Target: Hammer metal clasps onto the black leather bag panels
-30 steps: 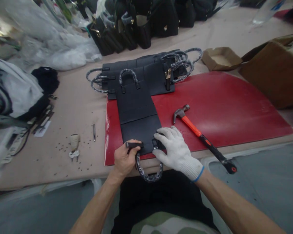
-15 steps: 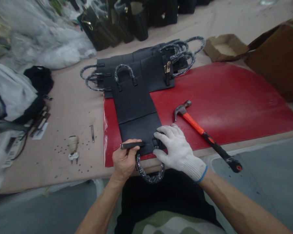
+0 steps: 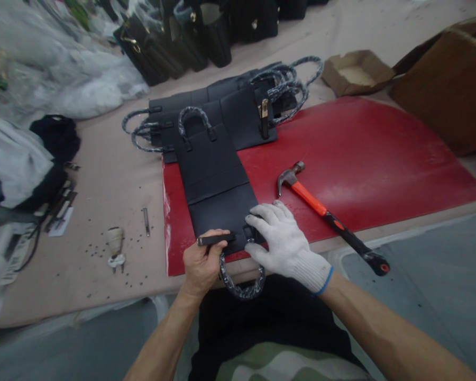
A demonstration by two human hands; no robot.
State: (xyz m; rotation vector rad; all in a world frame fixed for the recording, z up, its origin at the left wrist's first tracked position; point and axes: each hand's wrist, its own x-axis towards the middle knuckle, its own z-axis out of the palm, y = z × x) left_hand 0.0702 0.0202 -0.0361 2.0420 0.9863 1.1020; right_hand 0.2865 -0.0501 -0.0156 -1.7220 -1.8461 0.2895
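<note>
A flat black leather bag panel (image 3: 216,182) lies lengthwise on a red mat (image 3: 360,153), a wrapped handle at each end. My bare left hand (image 3: 201,262) is closed around a thin dark metal tool (image 3: 214,239) laid across the panel's near edge. My gloved right hand (image 3: 282,238) presses its fingers down on the right handle tab (image 3: 249,233). The near handle loop (image 3: 241,283) hangs over the table edge between my hands.
An orange-handled hammer (image 3: 325,214) lies on the mat right of my right hand. More black panels (image 3: 238,108) are stacked behind. Small punches (image 3: 115,248) and scattered bits lie on the table at left. Cardboard boxes (image 3: 444,84) stand at right, finished bags (image 3: 190,37) at the back.
My hands have stayed on the panel's near edge. The camera has shifted a little, so everything sits slightly lower and to the left.
</note>
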